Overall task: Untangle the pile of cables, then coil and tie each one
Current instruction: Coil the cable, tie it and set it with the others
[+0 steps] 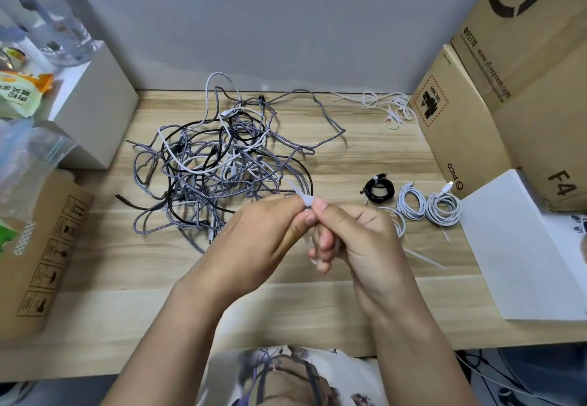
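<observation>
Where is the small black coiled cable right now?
In the head view, the small black coiled cable lies on the wooden table, right of the tangled cable pile and just left of two white coiled cables.
</observation>
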Demonstrator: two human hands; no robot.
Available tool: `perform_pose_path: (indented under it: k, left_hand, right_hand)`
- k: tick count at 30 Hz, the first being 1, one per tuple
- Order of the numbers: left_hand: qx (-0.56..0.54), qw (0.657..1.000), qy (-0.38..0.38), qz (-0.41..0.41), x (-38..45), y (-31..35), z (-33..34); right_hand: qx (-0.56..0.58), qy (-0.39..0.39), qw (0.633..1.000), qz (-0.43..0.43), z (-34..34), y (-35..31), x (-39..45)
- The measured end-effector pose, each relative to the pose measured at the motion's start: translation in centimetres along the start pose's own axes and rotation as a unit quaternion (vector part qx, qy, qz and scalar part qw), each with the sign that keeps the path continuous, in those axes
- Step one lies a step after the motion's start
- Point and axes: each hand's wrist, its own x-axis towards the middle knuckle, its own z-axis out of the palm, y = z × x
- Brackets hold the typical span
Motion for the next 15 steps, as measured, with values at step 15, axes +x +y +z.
perform_pose_path:
  k: [15]
  left_hand:
    - [-0.134,0.990,-0.051,0.009,-0.3,0.8,-0.6]
  right_hand:
    - [-0.094,-0.006,0.996,-0.001,-1.4,-0.7,0.7]
